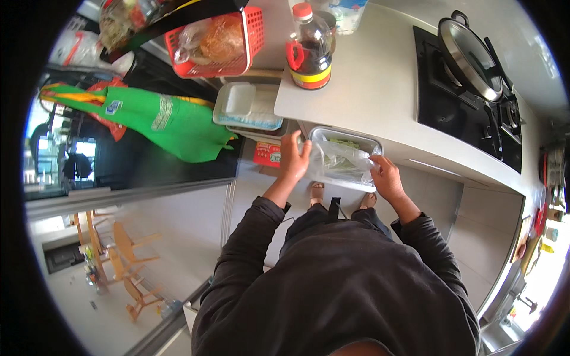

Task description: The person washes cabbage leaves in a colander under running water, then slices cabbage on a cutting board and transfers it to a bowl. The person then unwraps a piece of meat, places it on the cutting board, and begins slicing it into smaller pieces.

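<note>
A light-coloured rectangular bin (358, 187) is in front of me, below the counter's edge. Inside it lies a clear plastic bag (318, 160), with green leafy vegetables (340, 160) showing through and beside the film. My right hand (388, 177) pinches the bag's gathered part at the bin's right side. At the left side, my left hand (295, 158) has thumb and fingers apart, close to the bag's edge; whether it touches the film is hard to tell.
A sauce bottle (311, 55) stands on the counter (374, 80), left of a gas hob (458, 111) with a lidded pan (472, 58). Left are lidded containers (249, 104), a red basket (209, 69), a green bag (173, 120) and a red box (266, 154).
</note>
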A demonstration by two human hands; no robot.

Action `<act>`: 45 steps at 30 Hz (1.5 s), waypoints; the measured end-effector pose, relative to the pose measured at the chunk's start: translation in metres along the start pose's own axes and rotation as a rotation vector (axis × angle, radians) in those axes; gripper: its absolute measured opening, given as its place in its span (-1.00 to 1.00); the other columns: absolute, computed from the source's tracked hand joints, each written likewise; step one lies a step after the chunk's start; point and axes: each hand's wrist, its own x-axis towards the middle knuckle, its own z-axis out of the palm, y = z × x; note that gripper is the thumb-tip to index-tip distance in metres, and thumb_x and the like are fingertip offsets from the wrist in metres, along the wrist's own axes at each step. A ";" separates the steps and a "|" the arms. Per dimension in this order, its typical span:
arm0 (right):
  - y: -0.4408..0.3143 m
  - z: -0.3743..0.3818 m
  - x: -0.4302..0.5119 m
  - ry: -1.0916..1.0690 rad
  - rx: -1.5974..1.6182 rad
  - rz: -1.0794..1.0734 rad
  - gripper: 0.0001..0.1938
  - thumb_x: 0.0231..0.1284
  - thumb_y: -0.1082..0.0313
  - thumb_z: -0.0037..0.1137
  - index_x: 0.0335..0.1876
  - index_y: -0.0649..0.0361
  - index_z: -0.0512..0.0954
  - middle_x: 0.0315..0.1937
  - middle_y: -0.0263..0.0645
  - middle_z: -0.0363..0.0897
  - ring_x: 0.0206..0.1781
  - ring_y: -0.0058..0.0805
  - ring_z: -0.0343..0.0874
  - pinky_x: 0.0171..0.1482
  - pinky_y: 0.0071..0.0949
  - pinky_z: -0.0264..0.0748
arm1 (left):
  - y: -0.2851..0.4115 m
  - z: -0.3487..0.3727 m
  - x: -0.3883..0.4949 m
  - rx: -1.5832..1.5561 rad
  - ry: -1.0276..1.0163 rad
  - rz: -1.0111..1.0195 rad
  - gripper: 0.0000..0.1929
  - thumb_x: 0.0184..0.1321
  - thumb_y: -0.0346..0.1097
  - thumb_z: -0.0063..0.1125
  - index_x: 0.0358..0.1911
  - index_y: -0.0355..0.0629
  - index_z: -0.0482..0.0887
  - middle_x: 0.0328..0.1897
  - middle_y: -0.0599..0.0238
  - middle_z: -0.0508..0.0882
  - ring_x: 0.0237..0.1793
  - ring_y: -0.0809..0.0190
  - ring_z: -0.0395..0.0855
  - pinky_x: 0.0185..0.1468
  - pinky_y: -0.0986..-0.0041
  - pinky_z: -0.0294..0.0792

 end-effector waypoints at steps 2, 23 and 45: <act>-0.006 0.006 0.002 0.022 0.016 0.110 -0.73 0.14 0.41 0.14 -0.03 0.21 0.56 -0.44 -0.07 0.57 -0.43 -0.27 0.57 -0.31 -0.33 0.49 | 0.009 0.005 0.003 0.089 -0.096 0.124 -0.51 0.16 -0.07 0.30 0.03 -0.23 0.47 -0.06 -0.06 0.50 0.02 -0.13 0.43 0.08 0.08 0.33; -0.172 0.074 0.121 -0.409 0.075 -0.553 -0.60 0.11 0.51 0.22 0.10 0.23 0.48 0.15 -0.02 0.44 0.17 0.01 0.50 0.17 -0.24 0.51 | -0.106 -0.126 0.000 -0.152 0.414 -0.175 -0.78 0.21 -0.50 0.10 -0.08 -0.21 0.48 -0.45 0.25 0.53 -0.50 0.30 0.51 -0.37 0.47 0.40; -0.102 0.040 0.089 -0.314 -0.060 -0.069 -0.38 0.15 0.51 0.14 0.37 0.14 0.24 0.44 -0.04 0.07 0.10 -0.04 0.57 0.11 -0.17 0.57 | -0.146 -0.055 0.093 0.175 0.021 -0.322 -0.21 0.13 -0.29 0.29 0.41 -0.30 0.15 0.07 -0.11 0.38 0.08 -0.15 0.43 0.20 0.14 0.35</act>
